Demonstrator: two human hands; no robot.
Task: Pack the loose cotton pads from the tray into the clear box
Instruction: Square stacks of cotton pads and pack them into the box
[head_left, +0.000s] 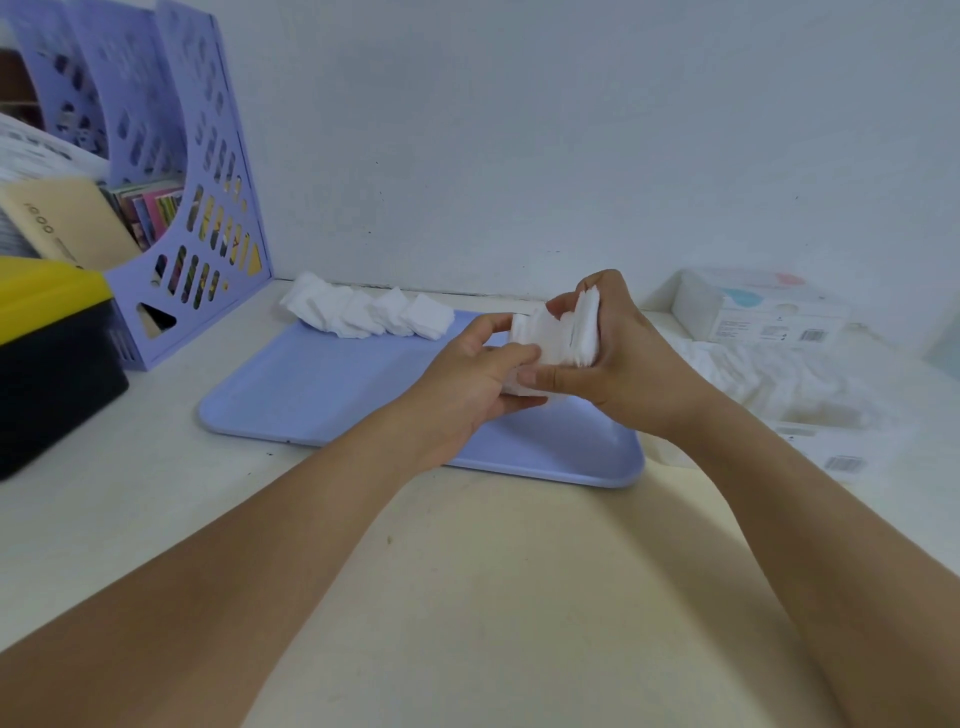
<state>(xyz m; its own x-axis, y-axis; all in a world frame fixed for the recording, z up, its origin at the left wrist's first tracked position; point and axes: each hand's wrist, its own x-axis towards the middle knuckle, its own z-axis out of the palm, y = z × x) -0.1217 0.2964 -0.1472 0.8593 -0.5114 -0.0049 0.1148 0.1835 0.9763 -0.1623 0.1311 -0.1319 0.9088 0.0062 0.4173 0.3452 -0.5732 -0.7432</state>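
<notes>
- Head view, my hands: both are up over the right half of the tray (322, 395), working one stack of pads (558, 332).
- My right hand (623, 358) grasps the stack from the right side, thumb along the lower edge, fingers curled round the top and back. The pads stand on edge and are fanned, not squared.
- My left hand (483, 374) pinches the left and lower end of the same stack, fingertips curled onto it. Neither hand is free.
- The stack is held above the tray, apparently not resting on it.
- Head view, what is left on the tray: a row of loose pads (363, 312) lies overlapped along the far left edge, part of it spilling past the rim toward the wall. Well apart from my hands, untouched.
- The rest of the tray surface I can see is bare blue; my hands hide a patch of it.
- Head view, the box (758, 312): sits on the desk (467, 571) to the far right, near the wall, pale and see-through with a printed label. I cannot tell whether its lid is on or how many pads are inside.
- Crumpled white wrapping (779, 384) lies between the box and the tray.
- Judgement on progress: partway. One handful is gathered but needs evening up before it goes in; the far row must also be collected. Nothing in hand is over the box yet.
</notes>
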